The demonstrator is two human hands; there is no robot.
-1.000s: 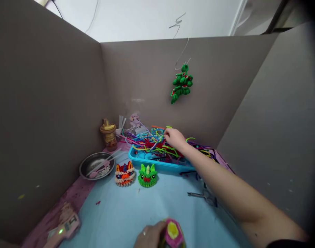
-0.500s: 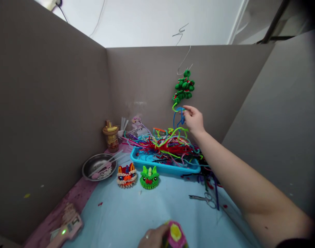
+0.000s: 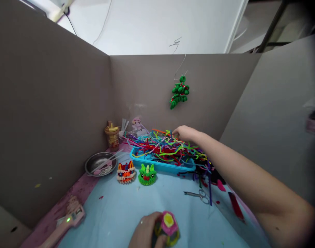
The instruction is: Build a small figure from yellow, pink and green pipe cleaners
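Observation:
At the bottom, my left hand (image 3: 147,229) is closed around a small fuzzy pipe-cleaner piece (image 3: 170,225), pink with a yellow centre on top; its lower part is partly hidden by the fingers. My right hand (image 3: 184,133) reaches to the back of the heap of coloured pipe cleaners (image 3: 160,148). Its fingers are bent together and dip among the stems, so what they hold is hidden. A blue tray (image 3: 162,166) carries the heap, and many stems hang over its right side.
Two lion-head figures, one orange and white (image 3: 126,173), one green (image 3: 147,175), sit before the tray. Scissors (image 3: 197,195) lie to the right. At left are a steel bowl (image 3: 89,167), a lidded cup (image 3: 112,138) and a lit glue gun (image 3: 69,222). A green ornament (image 3: 180,93) hangs on wire.
My right hand has come down from below the hanging ornament to the heap; the blue and lime stems it held up no longer show there. My left hand still holds the pink and yellow piece.

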